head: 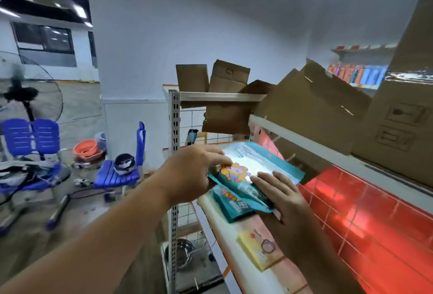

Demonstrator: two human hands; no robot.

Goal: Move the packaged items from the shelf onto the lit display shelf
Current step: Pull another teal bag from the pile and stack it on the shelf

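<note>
Teal packet (255, 167) is pinched at its edge by the fingers of the left hand (189, 176). The right hand (281, 197) lies flat on it, fingers straight. It rests on a second packet (236, 209) on the red-lit shelf (225, 230), near a yellow pack (257, 250).

Single head-worn wide-angle view, looking forward and down, close over red-lit shelf (234, 235)

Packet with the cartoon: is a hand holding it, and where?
The left hand pinches the packet at its left edge, by the cartoon. The right hand only rests flat on it.
</note>
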